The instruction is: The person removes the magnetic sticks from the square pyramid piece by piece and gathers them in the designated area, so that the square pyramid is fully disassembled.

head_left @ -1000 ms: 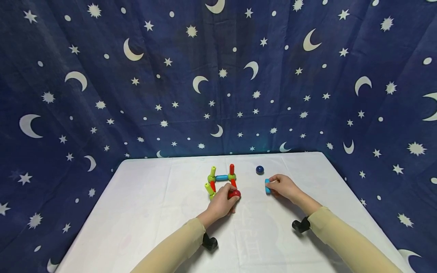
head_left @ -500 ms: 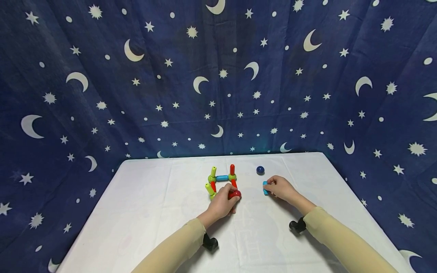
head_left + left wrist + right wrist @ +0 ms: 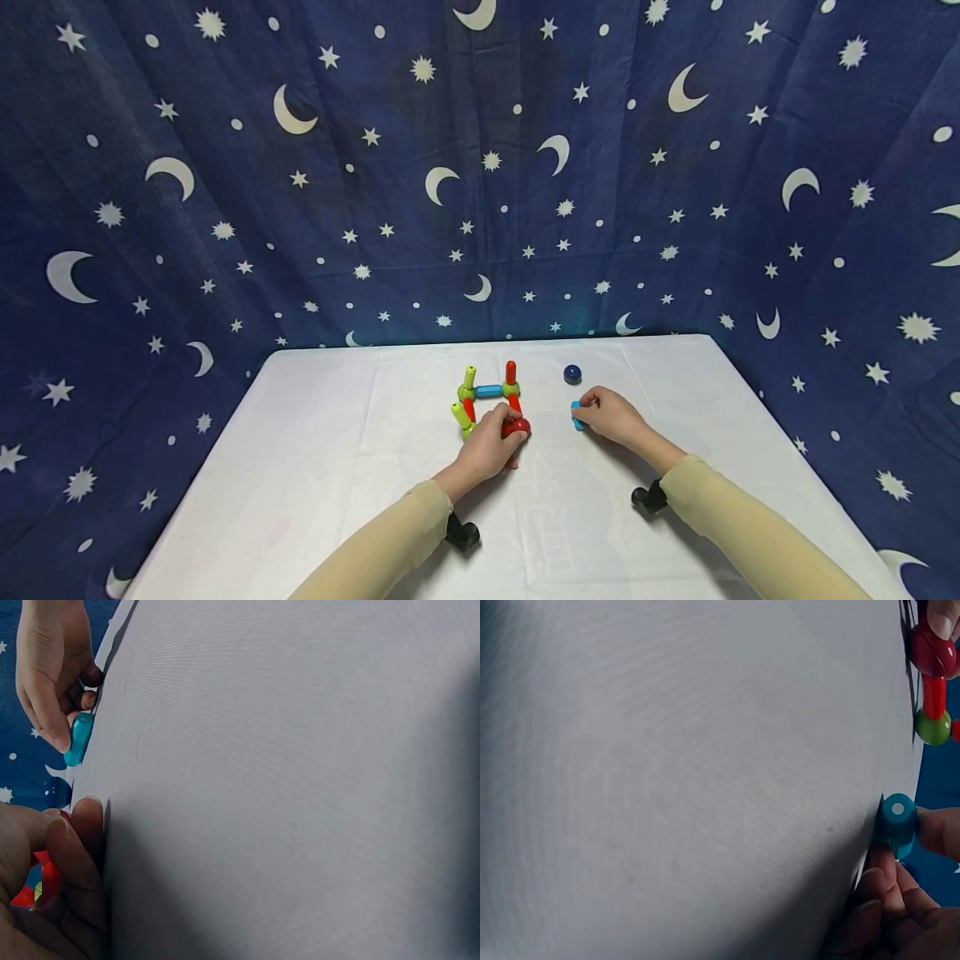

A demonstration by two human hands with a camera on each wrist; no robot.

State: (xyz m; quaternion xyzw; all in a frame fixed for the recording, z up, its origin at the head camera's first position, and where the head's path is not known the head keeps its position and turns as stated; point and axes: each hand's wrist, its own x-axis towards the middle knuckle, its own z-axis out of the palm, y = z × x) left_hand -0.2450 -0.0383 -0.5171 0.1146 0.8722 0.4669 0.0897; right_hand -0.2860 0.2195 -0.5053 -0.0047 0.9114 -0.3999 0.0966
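Note:
In the head view my left hand (image 3: pixel 486 446) grips a red ball (image 3: pixel 521 427) at the near right corner of a frame built from rods and balls. The frame has a blue rod (image 3: pixel 489 390) along its far side, red rods on its sides, and a red rod (image 3: pixel 511 372) and green rods (image 3: pixel 469 377) sticking up. My right hand (image 3: pixel 611 417) pinches a loose blue rod (image 3: pixel 897 821) between thumb and fingers, to the right of the frame and apart from it. The rod's end with a pale round spot faces the right wrist camera.
A dark blue ball (image 3: pixel 572 374) lies beyond my right hand. White cloth covers the table (image 3: pixel 360 500). A dark blue curtain (image 3: pixel 480 167) with moons and stars hangs behind the table and at its sides.
My right hand has moved left with the blue rod, closer to the frame, and the rod has turned slightly. My left hand stays on the red ball.

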